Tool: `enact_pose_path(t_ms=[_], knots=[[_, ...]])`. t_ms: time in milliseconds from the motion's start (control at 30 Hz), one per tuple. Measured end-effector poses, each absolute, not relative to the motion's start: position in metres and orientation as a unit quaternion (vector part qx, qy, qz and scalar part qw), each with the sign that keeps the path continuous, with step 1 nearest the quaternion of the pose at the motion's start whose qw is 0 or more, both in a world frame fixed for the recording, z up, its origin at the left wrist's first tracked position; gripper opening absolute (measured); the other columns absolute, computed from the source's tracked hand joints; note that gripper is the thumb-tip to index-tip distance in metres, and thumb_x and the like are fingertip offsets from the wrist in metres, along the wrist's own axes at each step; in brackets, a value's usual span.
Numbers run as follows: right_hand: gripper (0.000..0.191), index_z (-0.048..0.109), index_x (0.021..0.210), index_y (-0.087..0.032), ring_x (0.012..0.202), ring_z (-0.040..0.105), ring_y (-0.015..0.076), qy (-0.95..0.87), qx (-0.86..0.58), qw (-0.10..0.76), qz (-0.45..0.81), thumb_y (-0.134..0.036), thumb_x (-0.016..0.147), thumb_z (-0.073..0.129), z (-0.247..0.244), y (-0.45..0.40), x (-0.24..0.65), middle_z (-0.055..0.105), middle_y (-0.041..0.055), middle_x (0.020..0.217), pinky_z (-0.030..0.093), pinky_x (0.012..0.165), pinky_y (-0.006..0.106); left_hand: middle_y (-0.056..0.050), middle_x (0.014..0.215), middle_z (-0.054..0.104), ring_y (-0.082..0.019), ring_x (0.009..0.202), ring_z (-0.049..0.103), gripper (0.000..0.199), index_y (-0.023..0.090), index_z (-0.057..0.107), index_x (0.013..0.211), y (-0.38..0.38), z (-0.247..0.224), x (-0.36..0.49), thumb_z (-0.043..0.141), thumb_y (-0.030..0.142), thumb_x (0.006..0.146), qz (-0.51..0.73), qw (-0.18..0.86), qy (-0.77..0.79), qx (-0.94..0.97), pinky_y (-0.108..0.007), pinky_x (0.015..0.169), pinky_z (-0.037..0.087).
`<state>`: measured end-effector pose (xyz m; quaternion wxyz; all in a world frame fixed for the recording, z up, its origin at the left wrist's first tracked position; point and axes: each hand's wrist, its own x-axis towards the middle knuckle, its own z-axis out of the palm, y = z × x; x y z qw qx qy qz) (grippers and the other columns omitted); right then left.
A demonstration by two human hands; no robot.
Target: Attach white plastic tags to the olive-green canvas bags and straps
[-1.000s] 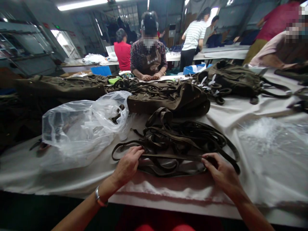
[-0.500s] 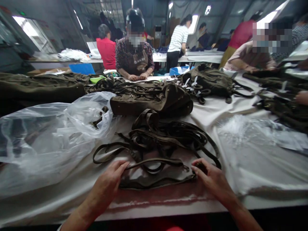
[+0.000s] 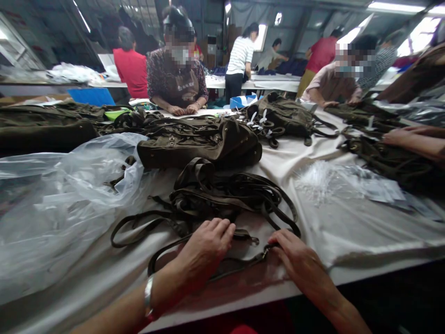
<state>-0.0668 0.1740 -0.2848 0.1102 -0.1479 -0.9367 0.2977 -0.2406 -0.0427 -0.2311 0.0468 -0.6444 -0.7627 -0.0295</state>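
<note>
My left hand (image 3: 212, 243) lies over a dark olive strap (image 3: 163, 253), its fingers together and closed on it; the fingertips' undersides are hidden. The strap's end, with a small metal hook (image 3: 255, 240), sticks out to the right of these fingers. My right hand (image 3: 294, 255) is closed on the end of another strap length (image 3: 239, 270), beside a metal clasp (image 3: 266, 252). Just beyond both hands lies a tangled pile of straps (image 3: 225, 197) on the cloth-covered table (image 3: 313, 232).
Behind the straps sits an olive bag (image 3: 198, 146), with another bag (image 3: 281, 116) farther right. A clear plastic bag (image 3: 79, 185) spreads at left. Thin white plastic pieces (image 3: 318, 181) lie at right. A co-worker's hand (image 3: 399, 137) rests on bags there; another person (image 3: 177, 74) works opposite.
My left hand has moved right along the strap, toward its hooked end. My right hand stays near the clasp, its fingers turned lower. The view has swung slightly right.
</note>
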Motion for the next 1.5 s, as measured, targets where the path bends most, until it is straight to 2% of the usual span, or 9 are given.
enact_pose_path(t_ms=[133,300,400,700,900,1033,1133,1233,1500], knots=[[0.019,0.065,0.093,-0.025,0.099,0.061,0.0239,-0.942,-0.120,0.153,0.274,-0.014,0.089,0.050,-0.290,0.169,-0.065,0.063,0.0072,0.107,0.050,0.083,0.037,-0.015,0.098,0.067,-0.029,0.092,0.062,0.016,0.009,0.066,0.105,0.006,-0.242,-0.234,0.054,0.011,0.095,0.016,0.018,-0.744,-0.667,-0.042,0.078,0.049],[0.019,0.066,0.100,-0.027,0.093,0.063,0.0220,-0.921,-0.094,0.149,0.349,-0.017,0.093,0.050,-0.294,0.166,-0.064,0.064,0.0051,0.098,0.052,0.081,0.034,-0.012,0.088,0.067,-0.027,0.085,0.063,0.012,0.012,0.066,0.090,0.021,-0.245,-0.232,0.055,0.014,0.094,0.009,-0.001,-0.761,-0.649,-0.039,0.075,0.049],[0.022,0.063,0.111,-0.026,0.100,0.063,0.0235,-0.907,-0.102,0.173,0.371,-0.018,0.094,0.051,-0.299,0.173,-0.061,0.064,0.0065,0.106,0.051,0.087,0.037,-0.011,0.087,0.067,-0.025,0.081,0.063,0.013,0.013,0.066,0.088,0.025,-0.244,-0.231,0.056,0.018,0.095,-0.002,-0.010,-0.785,-0.619,-0.037,0.072,0.051],[0.014,0.062,0.102,-0.023,0.092,0.063,0.0234,-0.914,-0.093,0.180,0.351,-0.017,0.097,0.050,-0.307,0.179,-0.058,0.065,0.0066,0.096,0.051,0.081,0.038,-0.007,0.095,0.066,-0.021,0.080,0.066,0.014,0.016,0.061,0.103,0.038,-0.246,-0.214,0.049,0.022,0.099,-0.041,-0.077,-0.794,-0.601,-0.031,0.070,0.053],[0.014,0.056,0.107,-0.023,0.100,0.062,0.0232,-0.910,-0.108,0.212,0.340,-0.016,0.098,0.048,-0.314,0.179,-0.061,0.062,0.0074,0.107,0.052,0.087,0.038,-0.006,0.096,0.065,-0.023,0.080,0.065,0.016,0.019,0.063,0.104,0.040,-0.245,-0.208,0.047,0.021,0.099,-0.058,-0.122,-0.788,-0.601,-0.032,0.071,0.053],[0.021,0.053,0.115,-0.025,0.101,0.063,0.0220,-0.904,-0.109,0.215,0.352,-0.014,0.100,0.043,-0.320,0.182,-0.059,0.062,0.0058,0.108,0.053,0.087,0.038,-0.006,0.098,0.064,-0.023,0.087,0.063,0.015,0.018,0.063,0.104,0.039,-0.245,-0.205,0.050,0.022,0.099,-0.064,-0.132,-0.790,-0.595,-0.034,0.079,0.053],[0.024,0.047,0.123,-0.024,0.093,0.065,0.0213,-0.896,-0.143,0.239,0.347,-0.017,0.099,0.047,-0.323,0.179,-0.055,0.062,0.0060,0.107,0.055,0.083,0.037,-0.007,0.103,0.062,-0.023,0.093,0.060,0.014,0.018,0.063,0.105,0.036,-0.247,-0.203,0.052,0.025,0.099,-0.080,-0.130,-0.795,-0.587,-0.035,0.085,0.052],[0.017,0.048,0.115,-0.023,0.083,0.064,0.0215,-0.905,-0.150,0.231,0.324,-0.023,0.098,0.053,-0.321,0.172,-0.049,0.061,0.0047,0.098,0.055,0.075,0.037,-0.007,0.104,0.061,-0.023,0.096,0.059,0.014,0.019,0.063,0.107,0.035,-0.250,-0.202,0.052,0.024,0.099,-0.093,-0.131,-0.798,-0.581,-0.035,0.087,0.051],[0.025,0.050,0.118,-0.019,0.106,0.061,0.0301,-0.930,-0.112,0.253,0.242,-0.015,0.094,0.055,-0.318,0.147,-0.055,0.060,0.0122,0.113,0.055,0.092,0.050,-0.008,0.103,0.060,-0.024,0.095,0.056,0.015,0.018,0.062,0.107,0.036,-0.252,-0.196,0.055,0.026,0.097,-0.125,-0.146,-0.777,-0.599,-0.037,0.086,0.050]])
